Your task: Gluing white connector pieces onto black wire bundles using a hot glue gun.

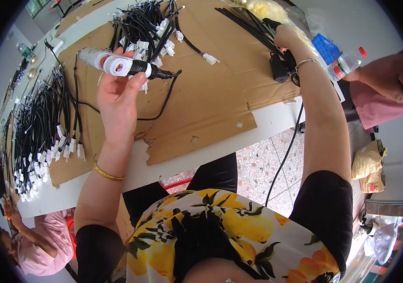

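Note:
My left hand (119,94) is raised over the cardboard, fingers and thumb wrapped round a white cylindrical device (121,65) with a clear end, a black collar and a black cord. The cord (167,99) bends down from its right end. Behind it lies a heap of black cables (147,21) with white connectors. At the far right, my right hand (285,37) is down beside several long black tubes (246,26); its fingers are mostly hidden. Just below it sits a black power adapter (279,68).
A cardboard sheet (206,113) covers much of the white table. Many black cables (45,113) with white connectors lie at the left. A blue basket (325,47) and a plastic bottle (347,63) stand at the right edge. People in pink sit on both sides.

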Motion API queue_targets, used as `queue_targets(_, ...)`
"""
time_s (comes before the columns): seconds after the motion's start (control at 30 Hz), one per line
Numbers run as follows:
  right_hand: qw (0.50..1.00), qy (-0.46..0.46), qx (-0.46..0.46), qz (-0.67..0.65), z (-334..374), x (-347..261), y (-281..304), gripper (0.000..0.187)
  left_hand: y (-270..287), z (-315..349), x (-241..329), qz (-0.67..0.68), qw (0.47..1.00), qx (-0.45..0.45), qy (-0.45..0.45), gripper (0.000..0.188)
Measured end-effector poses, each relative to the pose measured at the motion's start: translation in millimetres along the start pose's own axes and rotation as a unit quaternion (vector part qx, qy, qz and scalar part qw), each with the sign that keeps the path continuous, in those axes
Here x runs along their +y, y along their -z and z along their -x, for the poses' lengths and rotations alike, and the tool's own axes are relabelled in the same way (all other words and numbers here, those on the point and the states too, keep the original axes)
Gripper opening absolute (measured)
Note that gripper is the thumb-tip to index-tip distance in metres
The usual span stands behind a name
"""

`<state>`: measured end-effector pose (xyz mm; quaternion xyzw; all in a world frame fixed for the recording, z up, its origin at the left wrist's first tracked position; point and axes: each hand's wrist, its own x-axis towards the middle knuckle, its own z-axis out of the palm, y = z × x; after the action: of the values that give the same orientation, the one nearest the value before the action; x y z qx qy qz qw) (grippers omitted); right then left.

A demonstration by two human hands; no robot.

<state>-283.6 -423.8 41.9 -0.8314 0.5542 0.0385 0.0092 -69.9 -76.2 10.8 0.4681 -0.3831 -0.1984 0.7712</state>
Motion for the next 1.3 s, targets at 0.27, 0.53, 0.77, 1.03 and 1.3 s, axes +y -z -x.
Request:
queue_targets(0.27, 0.995, -0.023, 0.028, -0.088, 2.0, 23.5, 16.2, 0.017, 2.3, 0.0, -1.2, -0.013, 1.0, -0.005, -0.005, 0.043)
queue_targets(0.53, 0.846, 0.14, 0.105, -0.503, 40.5, 5.1, 38.3, 0.014, -3.2, -1.5, -4.6, 0.01, 1.0, -0.002, -0.007, 0.041)
queue_targets(0.77, 0.661, 0.308, 0.094, -0.678, 145.3, -113.9, 44.0, 0.008, 6.1, -2.1, -4.4, 0.04, 0.999, 0.021, 0.007, 0.026)
queue_targets(1.03, 0.614, 0.443, 0.022, -0.653, 214.4, -157.1, 36.6, 0.023, 14.4, -3.9, -2.6, 0.053, 0.997, 0.038, 0.029, 0.025)
queue_targets(1.3, 0.672, 0.48, 0.092, -0.556, 230.7, -168.7, 23.5, 0.021, 14.1, -4.0, -3.6, 0.066, 0.997, -0.002, 0.027, 0.031)
